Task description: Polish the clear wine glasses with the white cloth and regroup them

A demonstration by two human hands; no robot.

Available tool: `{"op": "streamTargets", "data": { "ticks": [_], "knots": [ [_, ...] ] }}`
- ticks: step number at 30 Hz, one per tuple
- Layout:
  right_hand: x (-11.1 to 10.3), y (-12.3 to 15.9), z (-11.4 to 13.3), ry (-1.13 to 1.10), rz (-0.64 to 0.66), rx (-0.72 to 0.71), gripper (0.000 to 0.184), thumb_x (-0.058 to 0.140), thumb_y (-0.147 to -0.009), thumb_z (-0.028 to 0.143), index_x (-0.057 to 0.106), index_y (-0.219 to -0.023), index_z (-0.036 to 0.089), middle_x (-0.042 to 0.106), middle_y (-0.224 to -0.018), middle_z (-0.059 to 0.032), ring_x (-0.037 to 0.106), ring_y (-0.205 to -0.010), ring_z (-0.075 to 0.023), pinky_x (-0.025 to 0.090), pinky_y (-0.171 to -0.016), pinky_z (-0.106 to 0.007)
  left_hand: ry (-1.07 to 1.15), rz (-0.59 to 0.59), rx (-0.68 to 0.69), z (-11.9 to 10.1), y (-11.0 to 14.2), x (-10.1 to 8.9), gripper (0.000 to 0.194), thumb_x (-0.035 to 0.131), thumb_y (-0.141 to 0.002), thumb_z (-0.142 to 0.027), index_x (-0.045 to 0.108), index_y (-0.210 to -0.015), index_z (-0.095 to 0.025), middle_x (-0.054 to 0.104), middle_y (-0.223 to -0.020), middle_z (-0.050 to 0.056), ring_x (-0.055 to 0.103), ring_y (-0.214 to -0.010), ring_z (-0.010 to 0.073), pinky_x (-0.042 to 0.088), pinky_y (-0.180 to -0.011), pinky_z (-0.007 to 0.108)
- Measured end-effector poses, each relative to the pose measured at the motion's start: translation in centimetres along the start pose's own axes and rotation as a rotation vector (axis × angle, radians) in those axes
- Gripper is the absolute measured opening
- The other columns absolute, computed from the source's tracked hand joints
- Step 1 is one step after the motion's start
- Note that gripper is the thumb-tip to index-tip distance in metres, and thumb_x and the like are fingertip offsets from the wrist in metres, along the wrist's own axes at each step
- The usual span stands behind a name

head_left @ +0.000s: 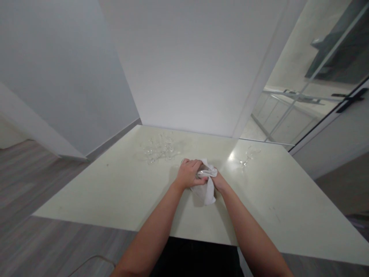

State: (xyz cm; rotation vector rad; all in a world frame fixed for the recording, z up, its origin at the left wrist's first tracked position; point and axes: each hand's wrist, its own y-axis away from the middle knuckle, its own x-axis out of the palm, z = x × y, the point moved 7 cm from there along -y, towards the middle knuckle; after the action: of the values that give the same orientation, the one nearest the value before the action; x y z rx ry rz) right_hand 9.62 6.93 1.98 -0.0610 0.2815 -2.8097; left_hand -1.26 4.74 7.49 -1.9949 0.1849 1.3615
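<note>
Above the middle of a pale table (pixel 115 192), both my hands meet around a clear glass (pixel 203 173) and a white cloth (pixel 208 190). My left hand (pixel 188 174) is curled over the glass from the left. My right hand (pixel 219 181) is mostly covered by the cloth and grips it against the glass. The cloth's loose end hangs down toward the table. Only a small part of the glass shows between my fingers.
Several clear glasses (pixel 160 150) stand grouped at the table's far left. One more clear glass (pixel 247 157) stands at the far right. White walls rise behind the table, a glass partition (pixel 291 111) is at the right, and grey wood floor (pixel 25 184) lies at the left.
</note>
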Motion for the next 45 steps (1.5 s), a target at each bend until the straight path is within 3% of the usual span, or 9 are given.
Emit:
{"op": "streamTargets", "data": {
  "ticks": [11,21,26,29,32,36,38,41,45],
  "knots": [
    [-1.9,0.1,-0.9,0.113,-0.236,-0.013,0.016,0.064,-0.067,0.033,0.062,-0.062,0.018,0.064,-0.061,0.0001,0.053,-0.06,-0.015,0.044,-0.058,-0.026,0.004,-0.002,-0.011,-0.1,0.0,-0.3,0.045,0.054,-0.073,-0.053,0.054,-0.102,-0.019,0.064,-0.095,0.009,0.057,-0.09,0.0251,0.031,-0.086,0.04],
    [-1.4,-0.4,-1.5,0.019,-0.076,0.011,0.018,0.069,-0.064,0.034,0.066,-0.069,0.016,0.068,-0.07,-0.0014,0.057,-0.063,-0.0152,0.047,-0.065,-0.028,0.021,-0.025,0.006,-0.7,0.1,-0.2,0.053,0.054,-0.072,-0.059,0.056,-0.104,-0.017,0.063,-0.099,0.011,0.056,-0.094,0.027,0.03,-0.09,0.042],
    [-2.5,-0.2,-2.0,0.032,-0.241,-0.001,0.023,0.072,-0.063,0.038,0.066,-0.07,0.018,0.069,-0.071,-0.0018,0.059,-0.067,-0.0171,0.049,-0.067,-0.03,0.027,-0.039,-0.027,-0.4,0.0,-0.3,0.055,0.054,-0.075,-0.058,0.054,-0.109,-0.016,0.062,-0.1,0.011,0.055,-0.095,0.0266,0.03,-0.091,0.042],
    [-2.8,0.2,-1.6,-0.01,-0.391,-0.005,0.028,0.071,-0.065,0.044,0.067,-0.078,0.019,0.071,-0.084,-0.0034,0.063,-0.085,-0.0205,0.05,-0.081,-0.033,0.105,-0.066,-0.066,0.2,0.0,-0.3,0.053,0.052,-0.079,-0.054,0.05,-0.117,-0.017,0.061,-0.103,0.01,0.055,-0.099,0.0255,0.03,-0.093,0.041],
    [-2.9,0.7,-1.1,-0.156,-0.56,-0.008,0.038,0.061,-0.076,0.052,0.066,-0.097,0.022,0.069,-0.108,-0.0039,0.061,-0.106,-0.0201,0.047,-0.094,-0.035,0.287,-0.136,-0.126,1.0,0.2,-0.1,0.061,0.06,-0.076,-0.053,0.044,-0.123,-0.018,0.059,-0.109,0.009,0.055,-0.099,0.024,0.032,-0.094,0.04],
    [-2.7,1.2,-0.9,-0.253,-0.655,0.033,0.044,0.058,-0.077,0.056,0.065,-0.102,0.021,0.069,-0.107,-0.0037,0.064,-0.1,-0.0203,0.053,-0.086,-0.036,0.734,-0.341,-0.232,2.4,0.6,0.3,0.073,0.07,-0.07,-0.05,0.033,-0.126,-0.02,0.056,-0.106,0.008,0.055,-0.094,0.0203,0.04,-0.085,0.034],
    [-2.4,1.2,-0.1,-0.129,-0.611,-0.024,0.04,0.069,-0.07,0.049,0.067,-0.099,0.022,0.069,-0.106,-0.003,0.064,-0.101,-0.0204,0.051,-0.092,-0.036,0.98,-0.405,-0.22,2.6,0.5,0.7,0.063,0.065,-0.076,-0.049,0.034,-0.122,-0.021,0.056,-0.103,0.007,0.055,-0.092,0.0181,0.041,-0.085,0.032],
    [-0.5,1.0,1.3,0.052,-0.369,-0.147,0.036,0.074,-0.066,0.043,0.07,-0.095,0.023,0.069,-0.106,-0.0035,0.063,-0.104,-0.0219,0.045,-0.1,-0.038,1.225,-0.436,-0.161,2.4,0.2,0.8,0.055,0.055,-0.081,-0.059,0.041,-0.117,-0.02,0.055,-0.112,0.01,0.053,-0.106,0.0208,0.038,-0.095,0.036],
    [1.6,1.1,0.6,0.079,-0.183,-0.082,0.031,0.072,-0.066,0.048,0.07,-0.085,0.023,0.071,-0.093,-0.0046,0.065,-0.091,-0.0228,0.051,-0.091,-0.04,1.301,-0.335,-0.17,1.8,-0.1,1.1,0.058,0.054,-0.076,-0.067,0.055,-0.105,-0.017,0.057,-0.112,0.011,0.051,-0.113,0.0246,0.034,-0.101,0.038]
  ]
}}
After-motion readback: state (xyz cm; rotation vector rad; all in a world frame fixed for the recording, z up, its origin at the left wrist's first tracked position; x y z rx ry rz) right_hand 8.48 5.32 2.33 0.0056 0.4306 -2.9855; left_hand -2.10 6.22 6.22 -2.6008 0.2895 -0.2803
